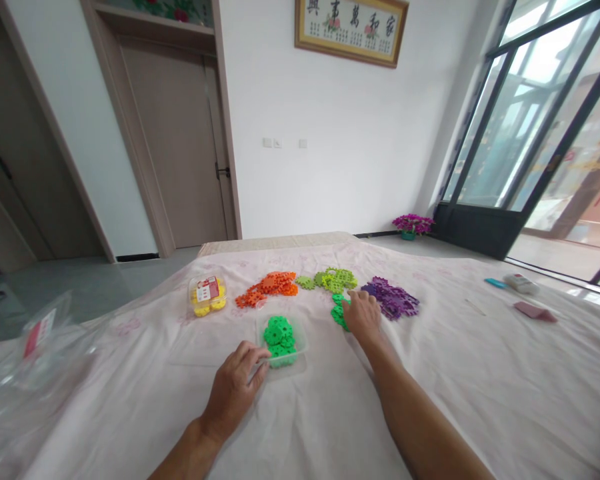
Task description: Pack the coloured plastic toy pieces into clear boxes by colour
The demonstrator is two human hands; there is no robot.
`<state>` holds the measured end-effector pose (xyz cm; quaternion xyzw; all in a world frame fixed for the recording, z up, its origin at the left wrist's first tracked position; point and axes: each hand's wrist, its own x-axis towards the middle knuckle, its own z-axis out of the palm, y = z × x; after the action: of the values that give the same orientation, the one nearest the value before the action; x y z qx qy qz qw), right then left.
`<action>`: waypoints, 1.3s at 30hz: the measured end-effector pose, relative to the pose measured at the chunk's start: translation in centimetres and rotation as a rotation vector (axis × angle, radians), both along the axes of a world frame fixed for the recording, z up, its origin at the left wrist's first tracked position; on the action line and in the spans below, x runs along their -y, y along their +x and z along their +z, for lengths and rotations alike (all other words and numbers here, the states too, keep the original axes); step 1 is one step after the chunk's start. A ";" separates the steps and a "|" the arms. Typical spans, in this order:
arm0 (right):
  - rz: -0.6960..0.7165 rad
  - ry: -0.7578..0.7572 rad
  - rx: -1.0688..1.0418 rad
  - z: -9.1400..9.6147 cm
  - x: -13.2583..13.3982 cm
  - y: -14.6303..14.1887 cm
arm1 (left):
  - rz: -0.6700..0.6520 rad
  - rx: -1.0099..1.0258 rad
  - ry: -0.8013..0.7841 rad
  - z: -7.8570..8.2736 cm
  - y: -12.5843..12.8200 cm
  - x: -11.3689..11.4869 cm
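A clear plastic box (303, 339) holds several green toothed gear pieces (279, 332). My left hand (241, 368) is at its left front corner, fingers and thumb closed on the rim. To the right, my right hand (364, 312) reaches over a small group of loose green gear pieces (338, 312), its fingers curled down onto them. The fingertips are partly hidden. Close to that hand lie a heap of purple gear pieces (393, 298) on its right and yellow-green gear pieces (336, 279) behind it.
Orange gear pieces (270, 287) lie behind the box. A lidded box of yellow pieces (209, 297) stands to the left, and clear plastic packaging (35, 347) at far left. A pink cloth (534, 312), a white packet (520, 283) and a blue item (495, 283) lie at right.
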<state>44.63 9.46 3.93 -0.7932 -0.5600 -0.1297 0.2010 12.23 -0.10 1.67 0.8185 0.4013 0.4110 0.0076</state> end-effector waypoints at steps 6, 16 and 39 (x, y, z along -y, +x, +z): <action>-0.075 -0.170 -0.049 -0.6 0.0 2.8 | -0.004 0.000 0.005 0.2 0.0 0.1; 0.032 -0.069 -0.147 -0.6 -0.1 2.4 | -0.005 0.012 -0.002 0.2 0.0 0.2; 0.568 0.294 -0.452 0.2 0.5 -5.9 | -0.012 0.010 -0.011 0.2 0.0 0.1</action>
<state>38.76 9.00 4.13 -0.5777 -0.6744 0.0301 0.4588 12.24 -0.22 1.83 0.8187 0.3986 0.4130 0.0164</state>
